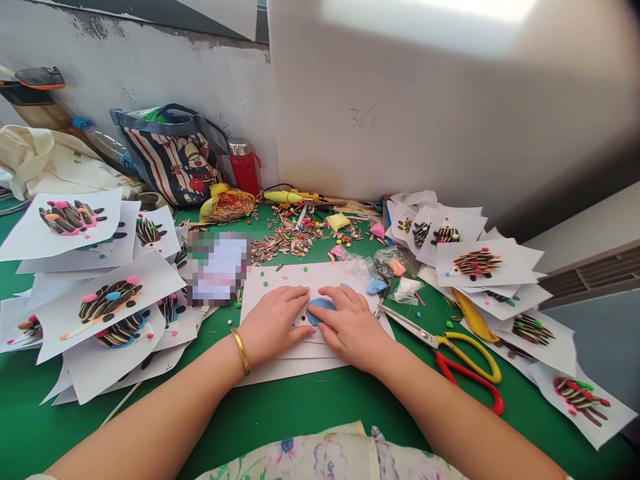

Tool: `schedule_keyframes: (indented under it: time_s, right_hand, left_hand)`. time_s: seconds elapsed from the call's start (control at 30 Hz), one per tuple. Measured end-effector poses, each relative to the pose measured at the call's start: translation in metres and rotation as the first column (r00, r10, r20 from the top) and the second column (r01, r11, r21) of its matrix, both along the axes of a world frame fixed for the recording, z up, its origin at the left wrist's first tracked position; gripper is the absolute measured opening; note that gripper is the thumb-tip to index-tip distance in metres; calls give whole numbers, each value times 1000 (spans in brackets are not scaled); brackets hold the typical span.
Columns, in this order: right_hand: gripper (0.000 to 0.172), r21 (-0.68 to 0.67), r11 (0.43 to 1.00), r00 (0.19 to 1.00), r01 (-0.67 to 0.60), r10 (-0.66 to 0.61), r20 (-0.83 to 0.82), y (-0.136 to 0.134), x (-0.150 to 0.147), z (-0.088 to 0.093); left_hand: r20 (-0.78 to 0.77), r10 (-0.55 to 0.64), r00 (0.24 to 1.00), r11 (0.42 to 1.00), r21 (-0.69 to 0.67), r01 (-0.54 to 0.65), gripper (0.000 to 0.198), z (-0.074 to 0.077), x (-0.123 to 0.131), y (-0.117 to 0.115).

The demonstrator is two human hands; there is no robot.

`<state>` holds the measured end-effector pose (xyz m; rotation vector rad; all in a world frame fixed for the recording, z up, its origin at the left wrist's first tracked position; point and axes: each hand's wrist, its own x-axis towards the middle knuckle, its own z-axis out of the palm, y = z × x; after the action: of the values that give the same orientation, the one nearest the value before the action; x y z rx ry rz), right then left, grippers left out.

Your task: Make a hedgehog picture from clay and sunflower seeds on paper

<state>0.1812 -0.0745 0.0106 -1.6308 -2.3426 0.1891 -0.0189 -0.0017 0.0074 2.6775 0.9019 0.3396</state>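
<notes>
Flattened blue clay [321, 309] lies on white paper [280, 277] in front of me. My right hand [353, 327] is over the clay's right side, with its fingers apart and touching it; nothing is lifted. To the left, my left hand [275, 320] rests on the same paper with fingers stretched and thumb apart, close to the clay's edge. It holds nothing. Part of the clay is hidden beneath my right fingers. Near my right hand are a lump of blue clay [376, 287] and scissors [440, 343] with yellow and red handles.
Paper cards with seed-and-clay hedgehogs are stacked at left [105, 300] and right [485, 267]. Loose striped seeds [290, 240] spread behind the paper. A blurred phone [220, 270], a red bottle [245, 170], a striped bag [173, 157] and white clay [407, 289] stand or lie around.
</notes>
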Motion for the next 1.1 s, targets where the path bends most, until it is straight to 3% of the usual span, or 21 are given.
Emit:
schedule_keyframes:
  time_s: [0.63, 0.83, 1.1]
  right_hand:
    - [34, 15, 999, 999, -45, 45, -18, 1, -3, 1]
    - [38, 80, 997, 998, 9, -4, -60, 2, 0, -4]
    - [36, 75, 997, 999, -10, 13, -42, 4, -5, -8]
  left_hand:
    - [-18, -12, 1000, 1000, 14, 12, 51, 2, 1, 0]
    - [-19, -5, 1000, 1000, 4, 5, 52, 2, 1, -1]
    - [-49, -2, 999, 1000, 19, 3, 57, 1, 1, -1]
